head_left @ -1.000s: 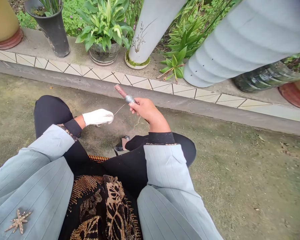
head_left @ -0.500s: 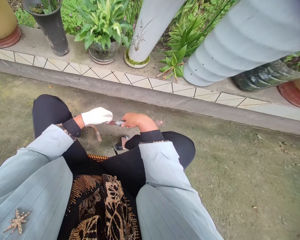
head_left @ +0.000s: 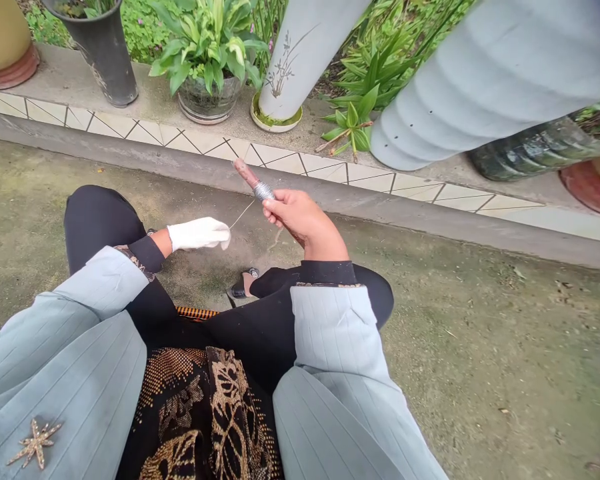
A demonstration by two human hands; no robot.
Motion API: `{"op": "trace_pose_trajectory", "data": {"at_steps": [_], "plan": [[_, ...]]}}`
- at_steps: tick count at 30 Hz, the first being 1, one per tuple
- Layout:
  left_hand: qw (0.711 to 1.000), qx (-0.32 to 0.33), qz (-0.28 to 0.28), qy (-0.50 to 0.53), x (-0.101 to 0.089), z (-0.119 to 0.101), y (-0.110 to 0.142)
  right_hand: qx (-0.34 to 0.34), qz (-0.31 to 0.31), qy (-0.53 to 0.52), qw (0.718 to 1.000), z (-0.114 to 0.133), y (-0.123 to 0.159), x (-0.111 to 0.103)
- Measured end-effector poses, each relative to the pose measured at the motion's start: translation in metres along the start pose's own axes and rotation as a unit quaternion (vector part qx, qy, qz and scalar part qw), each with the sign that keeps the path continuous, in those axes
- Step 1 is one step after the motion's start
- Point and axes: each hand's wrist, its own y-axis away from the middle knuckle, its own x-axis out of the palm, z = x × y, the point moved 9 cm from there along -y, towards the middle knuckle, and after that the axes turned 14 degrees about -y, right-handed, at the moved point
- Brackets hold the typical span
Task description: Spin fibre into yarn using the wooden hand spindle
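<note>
My right hand, bare, is closed around a reddish-brown stick. The stick's rounded end tilts up and to the left beyond my thumb. Silvery wire is wound in tight turns around the stick, just above my thumb and fingers. From this winding a thin taut strand slants down to my left hand, which wears a white glove. The gloved fingers are bent together on the strand's end, a little lower and to the left. The stick's rest is mostly hidden behind my right hand; a blurred pale curved shape shows below it.
Ahead runs a low tiled ledge bearing a dark pot, a leafy plant in a clear pot, a white vase and a large ribbed grey container. My bent knees flank the concrete ground; a black shoe shows between them.
My right hand has lifted and moved right with the stick, whose near end now points up and left. My left hand has stayed nearly in place, and the wire strand now shows stretched between them.
</note>
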Motion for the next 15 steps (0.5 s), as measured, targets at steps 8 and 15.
{"op": "trace_pose_trajectory", "data": {"at_steps": [8,15], "plan": [[0.996,0.042,0.025,-0.071,0.006,-0.011,0.000,0.092,0.099,0.391,0.911,-0.030,-0.013,0.039],[0.986,0.083,-0.036,-0.139,-0.015,-0.005,0.000,0.131,0.436,0.225,0.861,-0.042,0.034,0.099]]}}
